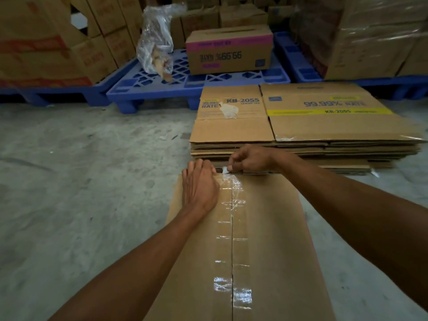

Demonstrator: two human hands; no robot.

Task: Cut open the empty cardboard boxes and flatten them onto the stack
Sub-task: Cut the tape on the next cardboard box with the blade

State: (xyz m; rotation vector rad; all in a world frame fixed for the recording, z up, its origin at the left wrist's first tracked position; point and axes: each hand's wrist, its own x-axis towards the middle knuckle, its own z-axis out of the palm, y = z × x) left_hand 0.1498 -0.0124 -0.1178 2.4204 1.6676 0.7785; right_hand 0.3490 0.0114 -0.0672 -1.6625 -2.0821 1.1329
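A brown cardboard box stands right below me, its top seam sealed with clear tape. My left hand lies flat on the box's top left of the seam, at the far edge. My right hand is at the far end of the seam, its fingers pinched on a small blade whose pale tip touches the tape end. Just beyond the box lies the stack of flattened boxes, printed "KB-2055" and "99.99% RATE".
Blue plastic pallets line the back; one carries a closed box with a pink stripe and a clear plastic bag. Stacked cartons rise at back left, wrapped cartons at back right. Grey concrete floor spreads to the left.
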